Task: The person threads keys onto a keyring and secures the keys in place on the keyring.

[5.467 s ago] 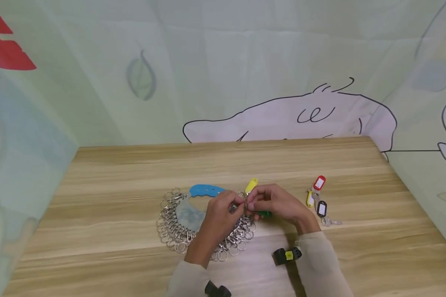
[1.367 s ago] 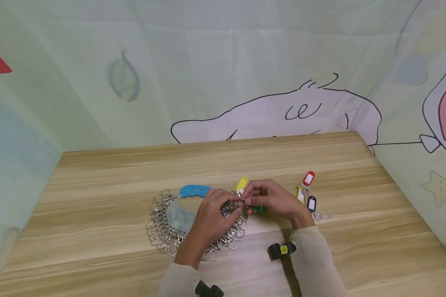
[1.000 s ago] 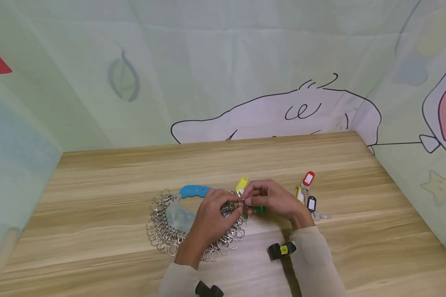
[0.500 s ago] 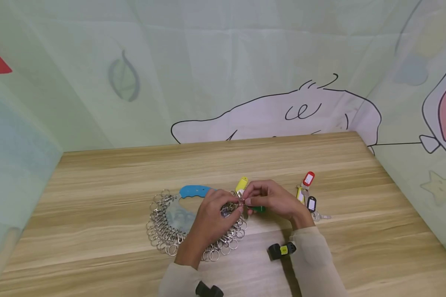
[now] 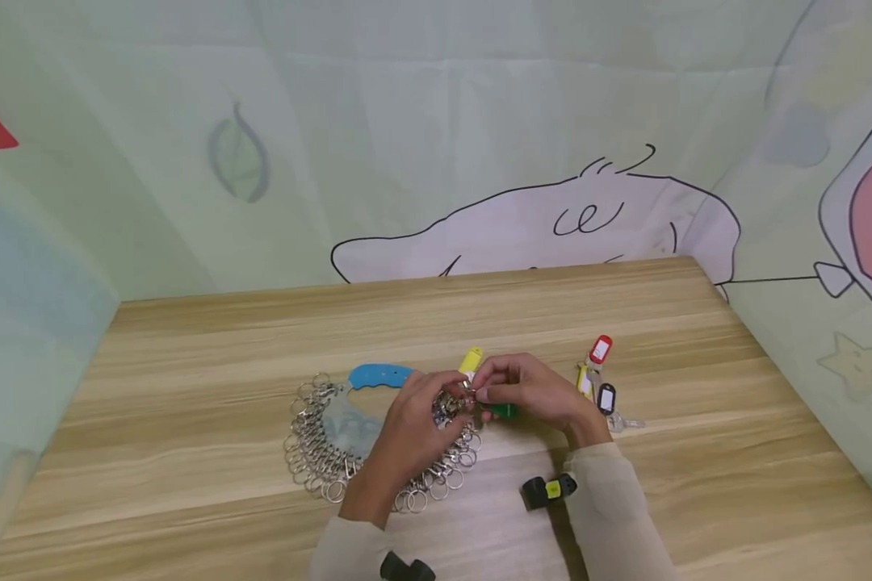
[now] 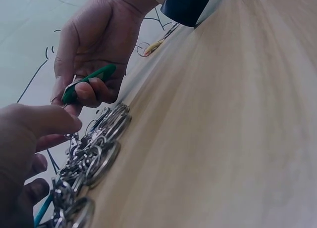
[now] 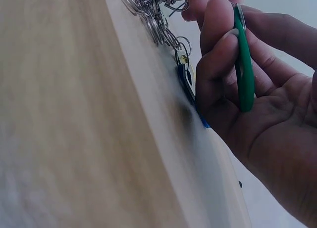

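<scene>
Green key tag (image 7: 244,74) sits in the right hand (image 5: 536,394), at the right side of the clip-lined metal plate (image 5: 345,432)
Right fingers clamp the tag; the left hand (image 5: 414,421) has index and thumb about metal clips (image 5: 446,407), grip cannot be told; a yellow tag (image 5: 471,359) lies just beyond, a red tag (image 5: 601,349) and black tag (image 5: 606,399) farther right on the wooden table (image 5: 705,484)

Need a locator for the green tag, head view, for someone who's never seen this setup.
On the wooden table, find the fan of metal rings with a blue handle. At its right edge is the person's right hand, holding the green tag. Nearby are a red tag, a black tag and two yellow tags; only this one is green.
</scene>
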Tool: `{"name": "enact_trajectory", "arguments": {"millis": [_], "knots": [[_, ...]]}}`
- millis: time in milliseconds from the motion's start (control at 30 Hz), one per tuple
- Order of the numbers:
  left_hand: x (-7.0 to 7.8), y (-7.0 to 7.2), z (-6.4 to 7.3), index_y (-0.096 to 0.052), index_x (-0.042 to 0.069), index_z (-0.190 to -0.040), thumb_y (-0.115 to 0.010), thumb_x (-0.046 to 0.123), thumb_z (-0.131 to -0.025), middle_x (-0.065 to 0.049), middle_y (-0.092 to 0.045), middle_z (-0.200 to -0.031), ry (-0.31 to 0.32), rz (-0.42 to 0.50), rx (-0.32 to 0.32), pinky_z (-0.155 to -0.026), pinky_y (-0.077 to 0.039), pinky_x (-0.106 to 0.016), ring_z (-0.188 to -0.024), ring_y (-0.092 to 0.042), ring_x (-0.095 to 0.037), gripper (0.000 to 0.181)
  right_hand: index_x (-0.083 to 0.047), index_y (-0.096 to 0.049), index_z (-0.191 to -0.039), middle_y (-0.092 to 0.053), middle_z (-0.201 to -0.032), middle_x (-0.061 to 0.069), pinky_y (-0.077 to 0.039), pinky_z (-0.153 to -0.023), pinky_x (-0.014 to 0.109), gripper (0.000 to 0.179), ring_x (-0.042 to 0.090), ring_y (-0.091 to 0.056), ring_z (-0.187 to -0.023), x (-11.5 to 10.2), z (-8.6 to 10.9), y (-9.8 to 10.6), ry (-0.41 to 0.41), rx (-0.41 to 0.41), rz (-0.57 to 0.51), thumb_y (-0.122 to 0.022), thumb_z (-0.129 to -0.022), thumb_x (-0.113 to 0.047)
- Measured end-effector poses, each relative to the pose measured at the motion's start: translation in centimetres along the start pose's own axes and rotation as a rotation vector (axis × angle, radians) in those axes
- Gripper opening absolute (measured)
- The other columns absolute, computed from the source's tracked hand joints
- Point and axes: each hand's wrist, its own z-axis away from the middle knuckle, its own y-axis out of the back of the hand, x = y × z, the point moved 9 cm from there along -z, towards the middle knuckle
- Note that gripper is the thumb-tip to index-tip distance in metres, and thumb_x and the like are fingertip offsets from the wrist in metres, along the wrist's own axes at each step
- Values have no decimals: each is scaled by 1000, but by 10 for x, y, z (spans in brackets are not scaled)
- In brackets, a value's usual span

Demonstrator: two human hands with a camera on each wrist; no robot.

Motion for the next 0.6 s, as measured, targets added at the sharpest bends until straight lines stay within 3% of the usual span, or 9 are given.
{"name": "enact_trajectory", "arguments": {"millis": [200, 600], "knots": [[-2, 1, 0, -71, 16, -107, -83, 5, -81, 10, -69, -100, -12, 53, 15, -80, -49, -31, -96, -54, -16, 31, 4, -65, -105, -69, -96, 23, -54, -77, 37, 10, 29, -66, -77, 1, -1, 1, -2, 4, -24, -61, -97, -2], [0, 2, 0, -73, 16, -107, -83, 7, -82, 9, -70, -103, -31, 55, 25, -76, -49, -30, -94, -54, -17, 27, 3, -66, -104, -69, -96, 22, -53, -78, 37, 9, 29, -66, -78, -1, 1, 2, 20, 9, -13, -61, -97, -1]]}}
